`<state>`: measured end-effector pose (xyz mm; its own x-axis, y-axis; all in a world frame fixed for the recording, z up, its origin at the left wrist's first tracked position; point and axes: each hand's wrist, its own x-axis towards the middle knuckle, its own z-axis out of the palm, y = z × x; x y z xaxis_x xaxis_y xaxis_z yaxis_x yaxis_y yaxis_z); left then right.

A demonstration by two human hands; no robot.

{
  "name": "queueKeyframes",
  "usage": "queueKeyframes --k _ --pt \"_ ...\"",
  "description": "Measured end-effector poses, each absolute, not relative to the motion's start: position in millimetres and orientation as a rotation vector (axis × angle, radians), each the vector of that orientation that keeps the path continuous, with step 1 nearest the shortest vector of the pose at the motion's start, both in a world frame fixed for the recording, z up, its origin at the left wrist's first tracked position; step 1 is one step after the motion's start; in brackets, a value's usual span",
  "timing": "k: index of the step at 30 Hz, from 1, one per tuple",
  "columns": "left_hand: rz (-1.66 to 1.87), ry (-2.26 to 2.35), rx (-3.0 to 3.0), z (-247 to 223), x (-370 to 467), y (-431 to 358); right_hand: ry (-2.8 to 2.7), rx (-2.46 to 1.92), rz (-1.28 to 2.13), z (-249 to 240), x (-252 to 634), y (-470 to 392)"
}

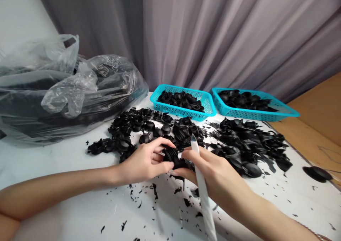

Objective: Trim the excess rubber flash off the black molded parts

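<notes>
My left hand (pixel 149 161) grips a black ribbed rubber part (pixel 170 155) between thumb and fingers, low over the white table (pixel 87 205). On the part's other side, my right hand (pixel 205 164) has its thumb and fingertips close against it. A long white-wrapped tool (pixel 203 191) with a pointed grey metal tip lies in my right hand, the tip pointing up and away. Just beyond both hands spreads a pile of similar black parts (pixel 128 124). Another heap of black pieces (pixel 247 141) is to the right. My fingers partly hide the held part.
Two blue baskets (pixel 176 110) (pixel 255 115) of black parts stand at the back. A large clear plastic bag (pixel 66 92) fills the left. Black scraps (pixel 124 225) litter the near table. One round black piece (pixel 317 174) lies at the right edge. Grey curtains hang behind.
</notes>
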<state>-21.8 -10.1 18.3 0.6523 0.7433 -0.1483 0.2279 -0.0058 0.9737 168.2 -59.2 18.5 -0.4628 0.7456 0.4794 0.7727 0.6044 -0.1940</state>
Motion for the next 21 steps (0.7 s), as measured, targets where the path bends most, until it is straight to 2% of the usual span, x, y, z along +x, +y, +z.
queueKeyframes --k 5,21 --pt "0.491 0.846 1.529 20.9 -20.9 -11.4 -2.401 -1.173 0.006 9.4 166.7 -59.6" --pt "0.481 0.953 1.534 19.7 -18.8 -4.8 -2.342 -1.128 0.247 23.9 180.6 -54.2"
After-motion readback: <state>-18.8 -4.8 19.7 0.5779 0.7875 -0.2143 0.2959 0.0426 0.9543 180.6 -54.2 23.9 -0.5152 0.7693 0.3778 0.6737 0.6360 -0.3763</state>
